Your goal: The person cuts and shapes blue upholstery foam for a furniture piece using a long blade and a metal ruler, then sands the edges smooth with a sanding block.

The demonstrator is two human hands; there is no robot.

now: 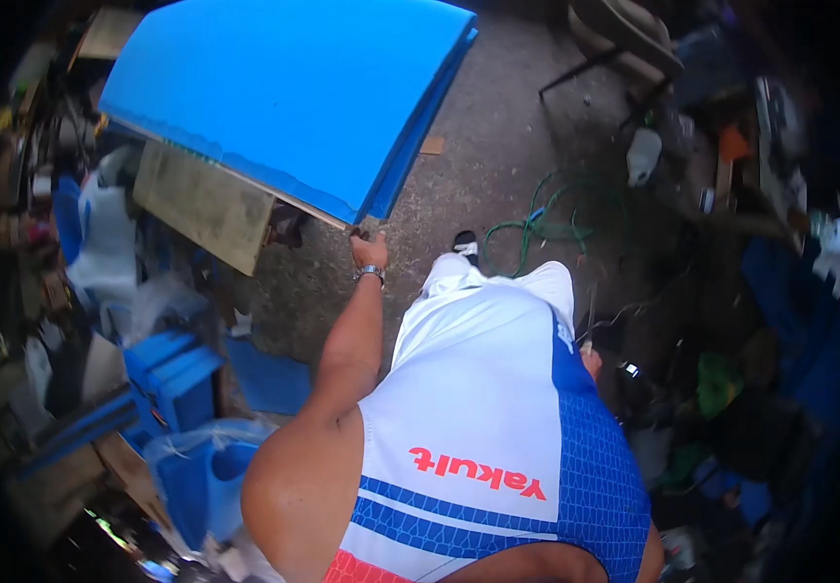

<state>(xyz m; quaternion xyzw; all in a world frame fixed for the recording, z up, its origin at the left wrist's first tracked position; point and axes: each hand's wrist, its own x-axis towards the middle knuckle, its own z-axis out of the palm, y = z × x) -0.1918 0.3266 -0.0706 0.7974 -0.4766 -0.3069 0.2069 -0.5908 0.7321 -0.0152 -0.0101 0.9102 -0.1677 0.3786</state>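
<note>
Over the concrete floor (498, 126), just ahead of the person's feet, the stack of blue foam sheets (284, 97) is already raised and tilted, and it seems not yet set down anywhere. The left hand (369, 249) reaches forward on a nearly straight arm, fingers closed on the stack's near corner. The right hand (591, 360) sits low by the hip, its fingers too hidden to tell.

Green hose (537, 231) on floor (498, 126); folding chair (624, 34) top rt, white jug (644, 155) nr it; wood board (201, 204) left.
</note>
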